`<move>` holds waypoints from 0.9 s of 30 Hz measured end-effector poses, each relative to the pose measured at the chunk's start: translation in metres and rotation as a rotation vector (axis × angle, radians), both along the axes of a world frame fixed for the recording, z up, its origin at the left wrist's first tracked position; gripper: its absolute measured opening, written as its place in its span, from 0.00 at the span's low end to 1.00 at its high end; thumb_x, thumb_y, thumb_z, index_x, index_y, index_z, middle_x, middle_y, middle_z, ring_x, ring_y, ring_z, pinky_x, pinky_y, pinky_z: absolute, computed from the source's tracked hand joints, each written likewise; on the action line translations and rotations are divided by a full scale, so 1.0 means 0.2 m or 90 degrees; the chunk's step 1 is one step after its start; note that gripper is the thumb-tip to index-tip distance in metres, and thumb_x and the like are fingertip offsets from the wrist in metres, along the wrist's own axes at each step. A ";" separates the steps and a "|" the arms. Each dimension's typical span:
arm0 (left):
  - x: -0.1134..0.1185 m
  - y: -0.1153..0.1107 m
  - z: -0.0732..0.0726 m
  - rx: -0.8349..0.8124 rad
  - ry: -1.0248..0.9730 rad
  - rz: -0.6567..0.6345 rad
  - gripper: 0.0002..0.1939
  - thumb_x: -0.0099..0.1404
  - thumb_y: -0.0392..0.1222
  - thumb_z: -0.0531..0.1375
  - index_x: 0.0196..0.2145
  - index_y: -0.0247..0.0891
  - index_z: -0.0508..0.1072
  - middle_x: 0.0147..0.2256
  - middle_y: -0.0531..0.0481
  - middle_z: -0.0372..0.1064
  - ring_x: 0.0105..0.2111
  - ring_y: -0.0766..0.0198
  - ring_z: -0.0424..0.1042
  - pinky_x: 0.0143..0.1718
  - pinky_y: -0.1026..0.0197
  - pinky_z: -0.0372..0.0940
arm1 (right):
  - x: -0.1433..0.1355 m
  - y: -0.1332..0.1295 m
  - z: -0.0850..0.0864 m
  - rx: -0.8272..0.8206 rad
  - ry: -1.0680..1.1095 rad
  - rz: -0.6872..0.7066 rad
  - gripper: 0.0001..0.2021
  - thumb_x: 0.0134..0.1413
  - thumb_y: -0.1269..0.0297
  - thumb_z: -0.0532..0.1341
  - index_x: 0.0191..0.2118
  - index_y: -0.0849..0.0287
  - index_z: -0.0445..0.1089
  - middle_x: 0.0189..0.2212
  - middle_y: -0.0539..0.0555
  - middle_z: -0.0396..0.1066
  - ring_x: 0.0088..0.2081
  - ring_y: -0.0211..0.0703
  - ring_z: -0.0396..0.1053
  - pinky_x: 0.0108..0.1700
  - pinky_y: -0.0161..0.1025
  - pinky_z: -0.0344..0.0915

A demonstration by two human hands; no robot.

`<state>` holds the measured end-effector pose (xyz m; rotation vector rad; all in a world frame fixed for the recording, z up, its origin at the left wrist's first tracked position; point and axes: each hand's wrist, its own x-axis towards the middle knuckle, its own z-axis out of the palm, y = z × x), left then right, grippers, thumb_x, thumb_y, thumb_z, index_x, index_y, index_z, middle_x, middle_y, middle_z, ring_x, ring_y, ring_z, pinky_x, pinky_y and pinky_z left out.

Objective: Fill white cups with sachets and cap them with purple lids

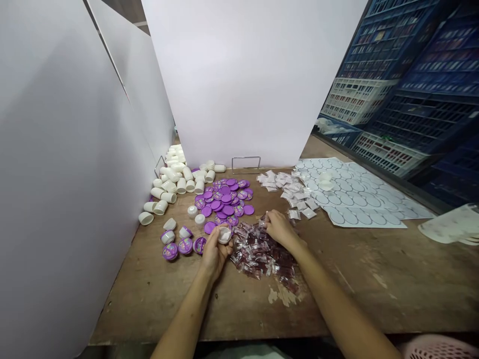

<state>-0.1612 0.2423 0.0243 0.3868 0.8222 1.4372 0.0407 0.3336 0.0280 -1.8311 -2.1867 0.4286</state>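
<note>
My left hand (216, 252) is closed around a small white plastic cup (224, 236), its mouth up, with a white packet inside. At the far edge of a heap of clear sachets with dark red contents (262, 249), my right hand (280, 227) pinches one of the sachets, mostly hidden by the fingers. Purple round lids (224, 198) lie in a loose pile beyond my left hand. To its left sit several lidded cups with printed purple tops (185, 246) and a few white cups (169, 224).
White cups (181, 185) crowd the back left, beside white panels (239, 89). Small white packets (295, 192) lie at back right, near sheets printed with ovals (352, 192). A stack of clear-white discs (451, 224) is at the right edge; crates (396, 109) stand beyond.
</note>
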 end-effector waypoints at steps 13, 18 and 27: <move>-0.01 -0.01 0.02 -0.065 -0.061 -0.015 0.18 0.61 0.50 0.63 0.41 0.35 0.67 0.31 0.49 0.71 0.22 0.68 0.67 0.18 0.69 0.59 | -0.05 -0.03 0.02 0.057 0.157 -0.096 0.03 0.47 0.72 0.61 0.28 0.59 0.66 0.29 0.55 0.70 0.33 0.45 0.68 0.38 0.39 0.61; 0.01 -0.01 0.00 -0.044 -0.071 -0.027 0.19 0.61 0.52 0.62 0.41 0.35 0.68 0.28 0.50 0.69 0.21 0.68 0.67 0.18 0.68 0.59 | -0.29 -0.19 0.08 -0.121 0.665 0.046 0.09 0.49 0.59 0.63 0.32 0.58 0.68 0.27 0.51 0.69 0.27 0.42 0.67 0.32 0.39 0.65; 0.01 -0.04 -0.05 0.036 0.161 0.018 0.21 0.55 0.54 0.66 0.39 0.35 0.71 0.29 0.53 0.68 0.24 0.70 0.64 0.21 0.68 0.57 | -0.51 -0.29 0.02 0.076 0.295 0.200 0.12 0.50 0.80 0.55 0.31 0.60 0.73 0.35 0.56 0.68 0.37 0.43 0.67 0.41 0.38 0.65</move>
